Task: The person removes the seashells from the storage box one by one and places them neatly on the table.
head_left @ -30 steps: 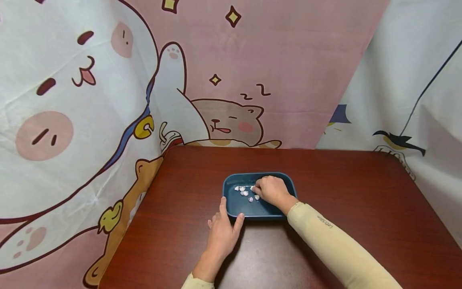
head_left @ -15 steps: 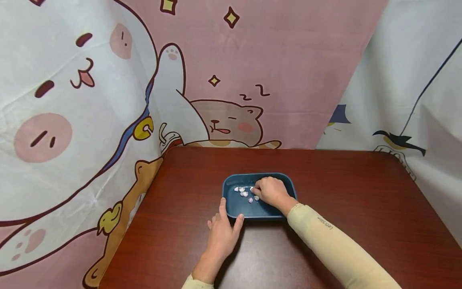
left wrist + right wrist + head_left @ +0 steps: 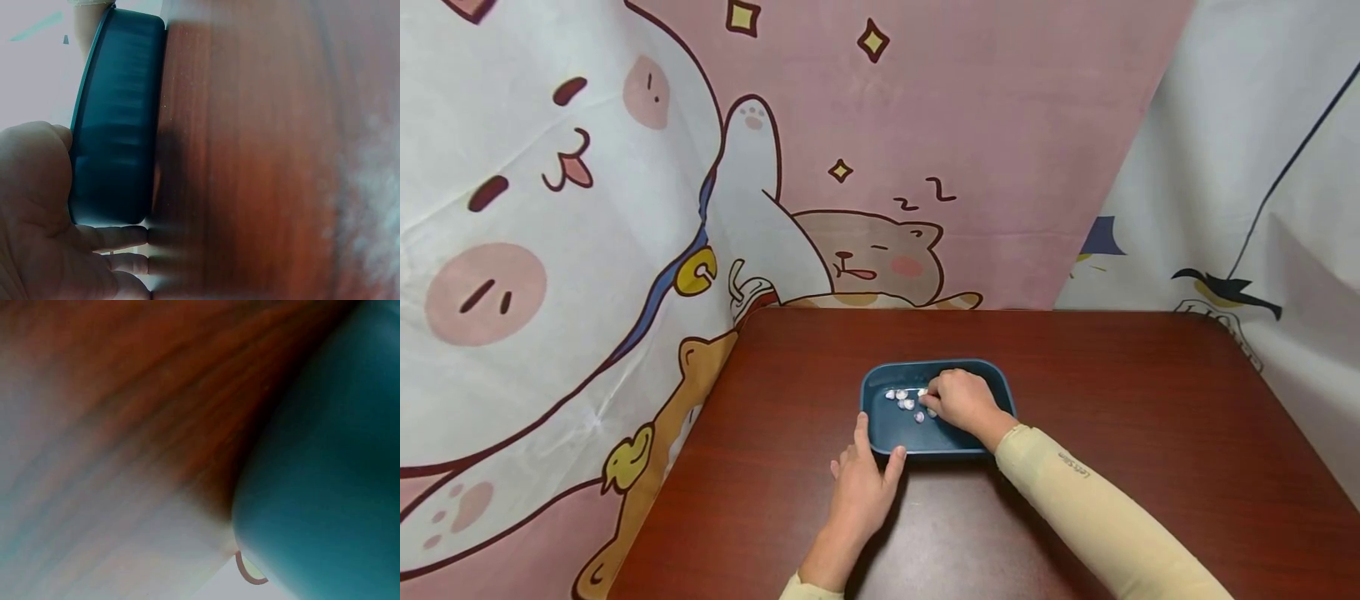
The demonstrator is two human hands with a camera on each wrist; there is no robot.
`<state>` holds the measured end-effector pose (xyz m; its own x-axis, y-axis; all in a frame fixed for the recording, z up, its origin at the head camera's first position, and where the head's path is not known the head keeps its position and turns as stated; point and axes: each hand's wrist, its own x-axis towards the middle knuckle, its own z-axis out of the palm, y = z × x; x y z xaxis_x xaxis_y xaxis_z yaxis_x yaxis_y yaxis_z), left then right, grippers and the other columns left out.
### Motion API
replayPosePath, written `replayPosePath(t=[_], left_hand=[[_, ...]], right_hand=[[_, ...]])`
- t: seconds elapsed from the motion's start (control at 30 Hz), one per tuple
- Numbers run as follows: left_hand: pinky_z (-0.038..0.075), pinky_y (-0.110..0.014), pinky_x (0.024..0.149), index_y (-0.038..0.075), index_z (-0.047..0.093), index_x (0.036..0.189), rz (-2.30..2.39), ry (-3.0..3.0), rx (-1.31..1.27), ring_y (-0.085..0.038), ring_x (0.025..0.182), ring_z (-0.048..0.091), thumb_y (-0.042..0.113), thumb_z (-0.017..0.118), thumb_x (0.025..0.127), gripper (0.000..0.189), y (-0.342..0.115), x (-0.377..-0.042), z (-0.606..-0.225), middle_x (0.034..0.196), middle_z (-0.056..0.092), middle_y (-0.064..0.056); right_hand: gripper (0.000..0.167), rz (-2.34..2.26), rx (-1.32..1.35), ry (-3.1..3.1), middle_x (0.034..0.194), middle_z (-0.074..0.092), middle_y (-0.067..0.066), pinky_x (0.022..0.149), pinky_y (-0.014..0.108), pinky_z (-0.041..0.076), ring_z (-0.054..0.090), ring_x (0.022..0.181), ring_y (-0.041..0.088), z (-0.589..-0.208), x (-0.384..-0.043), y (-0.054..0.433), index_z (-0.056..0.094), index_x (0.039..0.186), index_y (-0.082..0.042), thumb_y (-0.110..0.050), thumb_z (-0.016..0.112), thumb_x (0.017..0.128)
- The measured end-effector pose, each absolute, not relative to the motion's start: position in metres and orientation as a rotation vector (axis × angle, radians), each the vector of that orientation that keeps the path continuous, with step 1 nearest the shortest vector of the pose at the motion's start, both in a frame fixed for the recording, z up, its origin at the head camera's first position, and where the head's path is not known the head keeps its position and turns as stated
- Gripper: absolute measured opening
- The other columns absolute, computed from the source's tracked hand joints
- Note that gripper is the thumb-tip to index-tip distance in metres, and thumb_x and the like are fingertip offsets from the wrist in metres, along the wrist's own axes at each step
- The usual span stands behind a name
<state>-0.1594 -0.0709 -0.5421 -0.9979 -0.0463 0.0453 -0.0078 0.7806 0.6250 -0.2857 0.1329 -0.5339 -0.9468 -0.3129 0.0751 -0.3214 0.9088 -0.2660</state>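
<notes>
A dark blue rectangular tray [image 3: 898,437] with raised sides stands on the table. Inside it lie several small white-and-purple pieces [image 3: 909,404], rounded and shell-like, mostly in its left and middle part. My left hand [image 3: 859,483] rests at the tray's near left corner, thumb on the front rim and index finger along the left side. In the left wrist view its other fingers reach straight past the tray's end. My right hand [image 3: 964,398] reaches into the tray from the right, fingers bent down among the pieces. Its fingertips partly cover two of them; I cannot tell whether it pinches one.
The reddish-brown wooden table [image 3: 1120,375] extends on all sides of the tray. Behind it and to the left hangs a cloth [image 3: 1015,150] printed with cartoon animals. The right forearm's cream sleeve [image 3: 1097,492] crosses over the tray's near right corner.
My right fingertips have shifted slightly toward me and now cover more of the piece beneath them. The left hand keeps its place at the corner. The head view has tilted a little.
</notes>
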Motion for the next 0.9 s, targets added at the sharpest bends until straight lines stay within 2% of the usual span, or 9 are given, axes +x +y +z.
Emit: replayPosePath(t=[0.17, 0.43, 0.6, 0.9], left_hand=[[0.032, -0.078, 0.117, 0.008, 0.027, 0.168, -1.011, -2.925, 0.051, -0.047, 0.134, 0.06, 0.052, 0.064, 0.104, 0.086, -0.07, -0.158, -0.5447, 0.145, 0.062, -0.031], [0.032, -0.078, 0.117, 0.008, 0.027, 0.168, -0.983, -2.908, 0.034, -0.048, 0.132, 0.06, 0.051, 0.064, 0.104, 0.085, -0.0677, -0.1568, -0.5469, 0.142, 0.063, -0.031], [0.031, -0.078, 0.118, 0.009, 0.026, 0.168, -0.983, -2.916, 0.038, -0.049, 0.134, 0.06, 0.051, 0.063, 0.105, 0.085, -0.0657, -0.156, -0.5471, 0.143, 0.063, -0.031], [0.032, -0.077, 0.118, 0.01, 0.026, 0.168, -0.951, -2.919, 0.039, -0.048, 0.135, 0.059, 0.052, 0.062, 0.105, 0.085, -0.0658, -0.1557, -0.5456, 0.143, 0.063, -0.032]], right_hand=[[0.022, 0.45, 0.511, -3.039, 0.086, 0.078, -0.003, 0.078, 0.042, 0.061, 0.065, 0.078, 0.015, -0.5363, -0.2838, 0.1342, 0.085, 0.095, -0.018, -0.039, 0.079, 0.097], [0.022, 0.466, 0.474, -3.068, 0.095, 0.079, -0.002, 0.086, 0.043, 0.062, 0.065, 0.085, 0.016, -0.5352, -0.2797, 0.1367, 0.085, 0.101, -0.018, -0.039, 0.079, 0.098], [0.02, 0.46, 0.486, -3.076, 0.093, 0.078, -0.002, 0.084, 0.043, 0.061, 0.065, 0.085, 0.016, -0.5347, -0.2783, 0.1386, 0.085, 0.099, -0.019, -0.038, 0.079, 0.097], [0.021, 0.462, 0.483, -3.071, 0.1, 0.08, -0.001, 0.089, 0.045, 0.062, 0.071, 0.093, 0.019, -0.5359, -0.2779, 0.1387, 0.085, 0.105, -0.019, -0.038, 0.077, 0.099]])
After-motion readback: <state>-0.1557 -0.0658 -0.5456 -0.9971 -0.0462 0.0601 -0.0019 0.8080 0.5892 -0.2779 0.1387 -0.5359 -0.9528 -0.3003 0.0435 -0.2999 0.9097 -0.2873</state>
